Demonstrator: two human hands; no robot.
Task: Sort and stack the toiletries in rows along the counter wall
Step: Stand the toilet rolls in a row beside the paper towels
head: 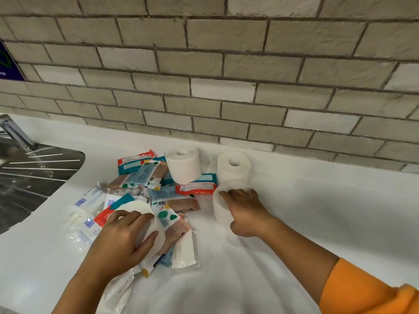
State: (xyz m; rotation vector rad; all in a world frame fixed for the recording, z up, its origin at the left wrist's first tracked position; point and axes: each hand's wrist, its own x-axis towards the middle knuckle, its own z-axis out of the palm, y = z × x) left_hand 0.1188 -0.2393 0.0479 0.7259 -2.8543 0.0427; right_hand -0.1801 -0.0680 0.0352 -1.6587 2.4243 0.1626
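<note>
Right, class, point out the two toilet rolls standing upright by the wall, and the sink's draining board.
Roll nearer the sink (184, 169): head view, on its curved side.
Roll farther from the sink (233, 175): head view, on its side, below the core hole.
Draining board (34, 175): head view, on its ribbed metal surface.

Both arms reach forward, left hand (127, 234) gripping the left roll (138, 206) over its end, right hand (246, 211) curled round the right roll (221, 211), orange sleeve (362, 291) on right arm.

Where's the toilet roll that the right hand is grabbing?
In the head view, the toilet roll sits on the white counter right of centre, under the right hand, in front of a second roll and right of the heap of packets.
</note>
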